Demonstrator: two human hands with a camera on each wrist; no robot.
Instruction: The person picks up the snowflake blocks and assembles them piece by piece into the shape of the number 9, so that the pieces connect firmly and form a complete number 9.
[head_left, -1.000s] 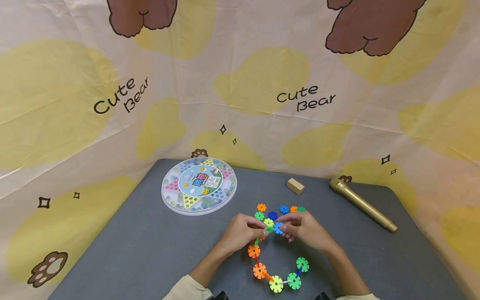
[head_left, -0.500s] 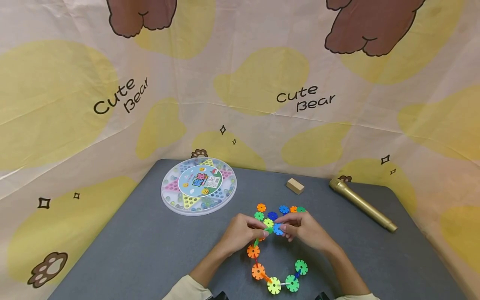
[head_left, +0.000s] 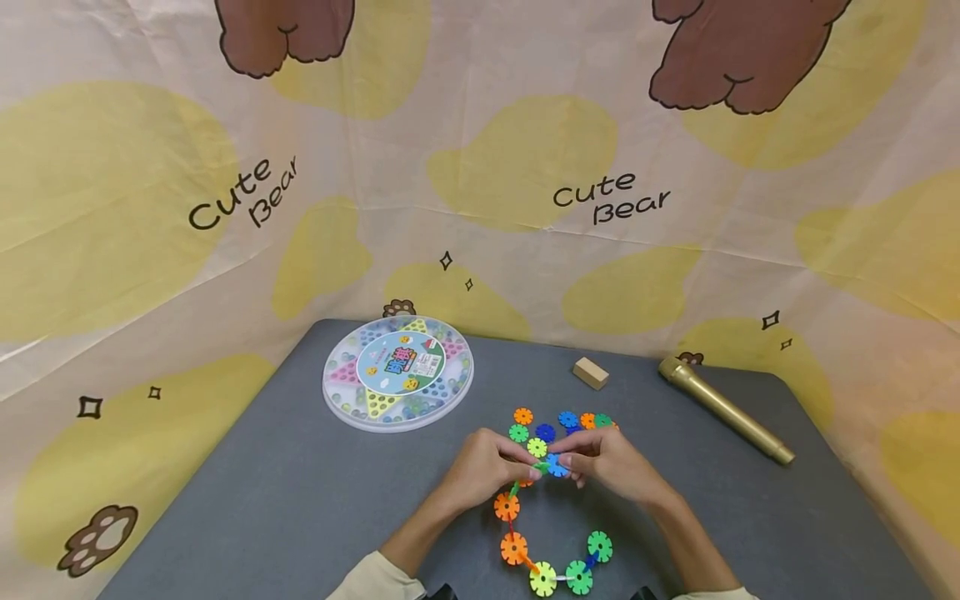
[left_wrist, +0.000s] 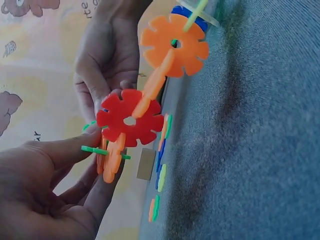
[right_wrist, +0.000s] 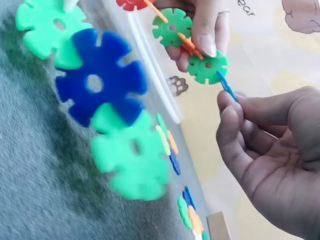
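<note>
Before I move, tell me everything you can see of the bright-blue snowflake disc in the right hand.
The bright-blue snowflake disc is a thin, flat, round piece with a notched rim; it looks like plastic. The right hand pinches it above the table, and that grip hides part of it. In the right wrist view it stands nearly edge-on, its rim meeting a green snowflake disc. How deeply the two are slotted together, I cannot tell.

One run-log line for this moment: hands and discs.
left hand: holds disc chain; right hand: pinches blue disc; contact: blue disc touches green disc at chain's upper end
</note>
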